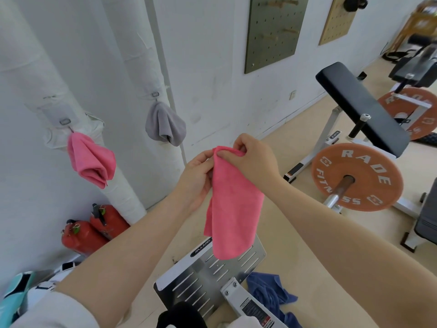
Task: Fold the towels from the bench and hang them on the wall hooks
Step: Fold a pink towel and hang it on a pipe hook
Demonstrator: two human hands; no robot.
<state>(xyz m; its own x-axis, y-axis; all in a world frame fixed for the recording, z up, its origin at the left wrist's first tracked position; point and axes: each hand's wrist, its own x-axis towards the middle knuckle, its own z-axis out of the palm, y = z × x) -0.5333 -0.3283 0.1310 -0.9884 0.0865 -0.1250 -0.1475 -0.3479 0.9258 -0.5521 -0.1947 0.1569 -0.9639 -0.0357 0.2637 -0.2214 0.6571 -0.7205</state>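
We hold the folded pink microfibre towel [233,207] up by its top edge, the left hand [197,178] pinching its left corner and the right hand [250,159] pinching the bunched fold beside it, probably to gather a spot for a hook. It hangs below both hands, above the slotted metal plate [208,278]; another pink towel [91,159] and a grey towel [164,125] already hang on the far wall, while a crumpled blue towel [269,294] lies near right.

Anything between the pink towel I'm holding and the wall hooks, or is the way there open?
Nothing visible stands in the way. Both the left hand and right hand pinch the held pink towel in open air. But both visible hooks are taken: one by a pink towel, one by a grey towel.
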